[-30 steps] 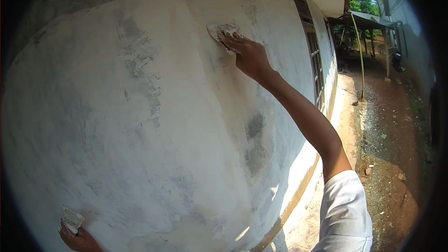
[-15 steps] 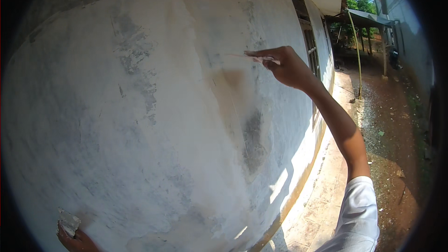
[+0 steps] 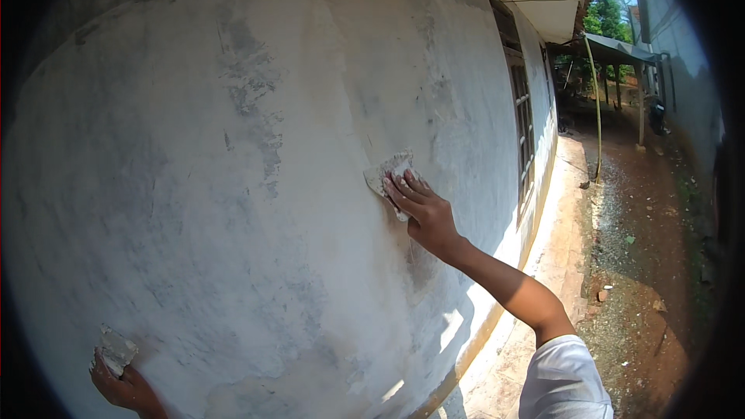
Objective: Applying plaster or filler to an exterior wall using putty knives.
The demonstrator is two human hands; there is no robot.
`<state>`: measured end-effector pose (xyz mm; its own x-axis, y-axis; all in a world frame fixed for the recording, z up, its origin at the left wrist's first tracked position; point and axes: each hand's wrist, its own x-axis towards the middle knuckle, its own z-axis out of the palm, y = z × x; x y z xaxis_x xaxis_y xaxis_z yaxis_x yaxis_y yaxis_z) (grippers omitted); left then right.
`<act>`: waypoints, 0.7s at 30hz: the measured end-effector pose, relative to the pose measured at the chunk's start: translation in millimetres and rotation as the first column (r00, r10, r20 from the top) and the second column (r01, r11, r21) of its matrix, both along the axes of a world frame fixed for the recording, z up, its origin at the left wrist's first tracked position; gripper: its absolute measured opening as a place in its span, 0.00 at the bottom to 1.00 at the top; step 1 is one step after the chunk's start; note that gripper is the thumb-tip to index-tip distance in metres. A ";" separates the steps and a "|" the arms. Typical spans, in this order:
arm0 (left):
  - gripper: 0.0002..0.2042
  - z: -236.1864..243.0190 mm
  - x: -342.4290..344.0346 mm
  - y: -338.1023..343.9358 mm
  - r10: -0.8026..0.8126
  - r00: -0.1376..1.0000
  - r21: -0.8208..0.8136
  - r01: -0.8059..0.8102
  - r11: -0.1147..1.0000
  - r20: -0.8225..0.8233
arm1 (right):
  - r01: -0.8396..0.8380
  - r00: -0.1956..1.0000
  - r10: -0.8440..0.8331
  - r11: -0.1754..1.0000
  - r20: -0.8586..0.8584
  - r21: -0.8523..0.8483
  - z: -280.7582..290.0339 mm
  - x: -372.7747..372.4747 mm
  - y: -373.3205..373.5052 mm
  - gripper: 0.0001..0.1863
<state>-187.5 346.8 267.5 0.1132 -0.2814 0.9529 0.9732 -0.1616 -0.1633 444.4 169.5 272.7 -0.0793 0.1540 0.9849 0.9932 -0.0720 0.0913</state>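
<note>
My right hand [image 3: 419, 206] presses a flat putty scraper [image 3: 388, 174], smeared with white putty, against the grey-and-white wall [image 3: 310, 163]. Its fingers lie spread across the back of the blade, with the thumb hidden. At the lower left, my left hand [image 3: 124, 386] grips a second putty-caked scraper [image 3: 117, 350], held up close to the wall. Pale coating covers much of the wall, with darker grey patches showing through. A damp-looking brownish area shows around the right hand's scraper.
A barred window [image 3: 521, 109] sits farther along the wall on the right. Below it runs a sunlit paved ledge [image 3: 497, 372], then a dirt and gravel path [image 3: 636, 264]. A thin yellowish pole [image 3: 596, 109] stands before a roofed shelter [image 3: 621, 50].
My right hand has moved down the wall, and its scraper has turned from edge-on to lying flat against the surface. The left hand has risen slightly. The view has shifted a little.
</note>
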 end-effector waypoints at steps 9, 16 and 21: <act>0.21 -2.6 -12.0 18.3 -0.016 1.000 0.058 0.016 0.998 -0.001 | -0.163 0.954 -0.032 0.777 -0.297 -0.609 -221.4 -24.9 -101.5 0.37; 0.21 -14.4 -27.8 28.6 0.037 0.998 0.035 -0.039 0.999 0.048 | -0.402 0.803 0.120 0.832 -0.583 -0.383 83.8 55.2 -119.8 0.25; 0.22 -19.2 -33.1 30.1 0.070 0.991 -0.056 -0.064 0.996 0.110 | -0.077 0.976 0.078 0.997 -0.201 0.016 295.5 134.3 -82.4 0.23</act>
<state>-220.6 376.9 248.2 0.0223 -0.2261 0.9738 0.9938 -0.1009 -0.0461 578.7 87.2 568.2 0.1094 0.1474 0.9830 0.9937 0.0059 -0.1115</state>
